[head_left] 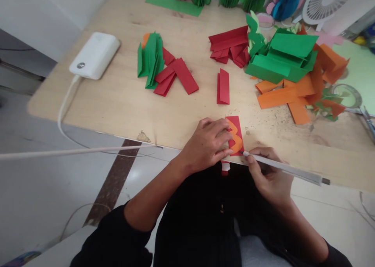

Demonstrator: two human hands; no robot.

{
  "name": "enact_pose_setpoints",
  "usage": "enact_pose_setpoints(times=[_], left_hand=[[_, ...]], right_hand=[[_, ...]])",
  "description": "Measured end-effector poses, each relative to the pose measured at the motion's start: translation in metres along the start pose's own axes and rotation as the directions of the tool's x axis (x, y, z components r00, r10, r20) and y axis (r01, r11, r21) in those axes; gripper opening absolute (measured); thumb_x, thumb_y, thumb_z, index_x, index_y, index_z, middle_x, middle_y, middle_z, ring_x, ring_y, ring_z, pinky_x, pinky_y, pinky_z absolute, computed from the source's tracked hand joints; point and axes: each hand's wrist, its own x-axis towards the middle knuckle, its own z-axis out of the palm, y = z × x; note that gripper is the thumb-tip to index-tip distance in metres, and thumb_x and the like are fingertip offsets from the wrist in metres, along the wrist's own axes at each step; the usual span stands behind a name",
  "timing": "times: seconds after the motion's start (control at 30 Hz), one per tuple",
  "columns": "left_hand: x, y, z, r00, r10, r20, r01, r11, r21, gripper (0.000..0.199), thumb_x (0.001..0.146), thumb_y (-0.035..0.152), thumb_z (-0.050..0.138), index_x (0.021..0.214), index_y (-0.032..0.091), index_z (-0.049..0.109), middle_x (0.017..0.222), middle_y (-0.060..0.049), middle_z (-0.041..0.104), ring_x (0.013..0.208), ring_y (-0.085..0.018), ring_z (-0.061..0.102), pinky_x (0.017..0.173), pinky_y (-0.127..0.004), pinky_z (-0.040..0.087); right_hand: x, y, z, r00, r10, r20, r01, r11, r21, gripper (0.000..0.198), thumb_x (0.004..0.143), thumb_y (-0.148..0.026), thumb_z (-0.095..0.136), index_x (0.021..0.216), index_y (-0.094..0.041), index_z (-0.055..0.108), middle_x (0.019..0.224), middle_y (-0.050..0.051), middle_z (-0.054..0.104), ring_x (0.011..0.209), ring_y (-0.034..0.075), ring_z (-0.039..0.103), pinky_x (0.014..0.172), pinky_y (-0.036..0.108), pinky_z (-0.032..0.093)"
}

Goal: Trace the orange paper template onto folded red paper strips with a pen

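Near the table's front edge lies a folded red paper strip with an orange paper cutout of wavy outline on top. My left hand has its bent fingers pressed over the left side of both, holding them against the tabletop. In my right hand is a slim grey-white pen, pinched between thumb and fingers. The pen's tip meets the red paper beside the cutout's lower right edge. Just beyond stands another folded red strip, apart from both hands.
Folded green papers and red strips lie to the left. Further right are red strips, green folds and orange strips. A white power bank with a cable sits left; a small fan stands at the back.
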Motion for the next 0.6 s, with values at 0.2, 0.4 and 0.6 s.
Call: enact_pose_setpoints(times=[0.2, 0.4, 0.6], left_hand=[[0.001, 0.0, 0.0, 1.0, 0.002, 0.011, -0.002, 1.0, 0.001, 0.015, 0.094, 0.032, 0.053, 0.103, 0.022, 0.06, 0.121, -0.008, 0.058, 0.12, -0.022, 0.052, 0.1, -0.039, 0.028], [0.0, -0.001, 0.003, 1.0, 0.011, -0.004, -0.011, 1.0, 0.02, 0.019, 0.095, 0.035, 0.053, 0.107, 0.026, 0.063, 0.121, -0.008, 0.055, 0.122, -0.023, 0.05, 0.1, -0.041, 0.03], [0.001, 0.0, 0.002, 1.0, 0.016, 0.023, -0.017, 0.999, 0.034, 0.019, 0.095, 0.034, 0.051, 0.107, 0.027, 0.064, 0.123, -0.009, 0.055, 0.123, -0.022, 0.049, 0.101, -0.041, 0.03]], right_hand=[[0.003, 0.002, -0.003, 0.996, -0.01, -0.093, 0.01, 1.0, 0.006, 0.006, 0.086, -0.025, 0.063, 0.092, -0.023, 0.064, 0.083, 0.001, 0.071, 0.074, 0.016, 0.067, 0.065, 0.028, 0.052], [0.015, -0.002, -0.002, 0.973, -0.228, 0.021, 0.229, 0.972, -0.042, 0.017, 0.087, -0.017, 0.058, 0.102, -0.022, 0.065, 0.089, 0.003, 0.073, 0.079, 0.018, 0.066, 0.073, 0.033, 0.052], [0.014, 0.003, 0.002, 0.96, -0.281, 0.02, 0.281, 0.955, -0.089, 0.019, 0.087, -0.016, 0.058, 0.104, -0.022, 0.064, 0.088, 0.004, 0.073, 0.078, 0.019, 0.066, 0.074, 0.037, 0.05]])
